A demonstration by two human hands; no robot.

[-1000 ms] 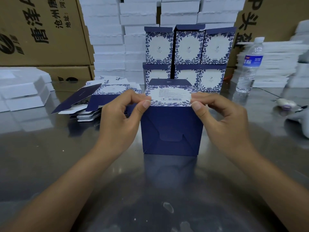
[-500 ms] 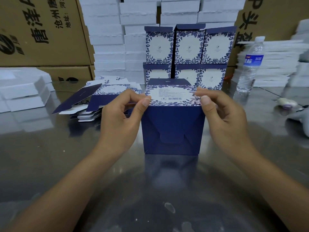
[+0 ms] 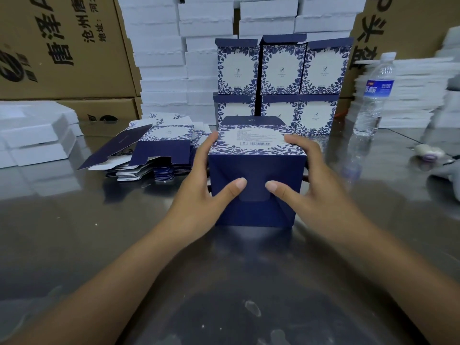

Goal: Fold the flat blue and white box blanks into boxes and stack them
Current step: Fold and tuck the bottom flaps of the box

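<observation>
The left hand [image 3: 196,195] and right hand [image 3: 321,195] both clamp the box [image 3: 256,212], thumbs pushing on its dark blue end, fingers wrapped over its sides. It stands in the middle of the table [image 3: 74,232]. Push too hard and the flaps [image 3: 254,195] may pop in or crease. The flat blanks [image 3: 159,150] lie further left; the stacked boxes [image 3: 281,70] wait near the far edge

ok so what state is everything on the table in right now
dark blue and white floral cardboard box, folded, on its side, base flaps tucked shut
left hand, grips box's left side, thumb on base
right hand, grips right side, thumb on base
flat blue and white box blanks, unfolded, loose pile
finished floral boxes, stacked two high
clear plastic water bottle, upright, capped
</observation>
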